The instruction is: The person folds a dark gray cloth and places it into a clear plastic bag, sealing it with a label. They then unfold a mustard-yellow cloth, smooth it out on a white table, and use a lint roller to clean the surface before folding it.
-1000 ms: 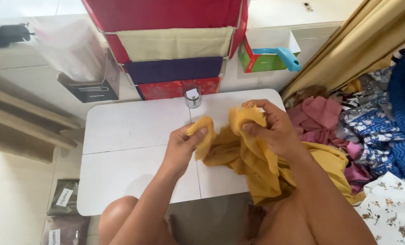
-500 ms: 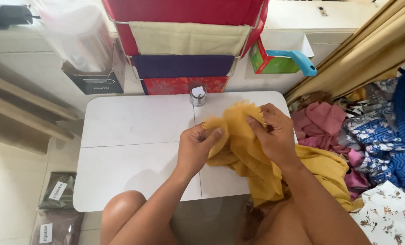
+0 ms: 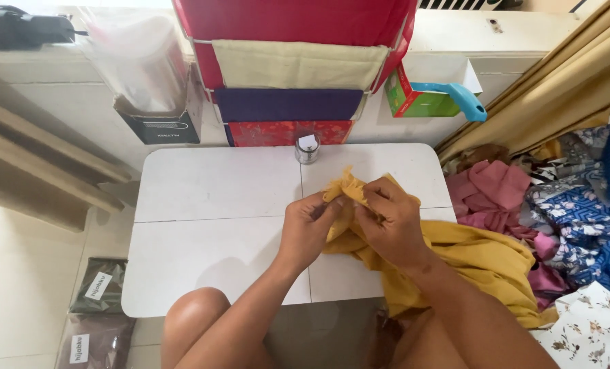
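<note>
Two bare hands meet over one mustard-yellow cloth of soft, crumpled woven fabric. The left hand has its fingers pinched together on a bunched edge of the cloth, and the right hand has its fingers curled and clamped on the same bunch just beside it, so the two hands touch. The gathered end of the cloth sticks up between them, over the middle of the white, smooth, round-cornered tabletop; the rest trails in loose folds towards the person's right and down off the tabletop's near edge, so its long axis runs from the centre to the lower right.

One small clear jar with a pale lid stands upright at the far edge of the tabletop, well apart from the hands. Behind it hang four fabric pockets in a red hanging organiser: red, beige, purple and patterned red. To the right lies a heap of pink and blue patterned cloths. Two flat packets in clear wrap lie on the floor at the left.
</note>
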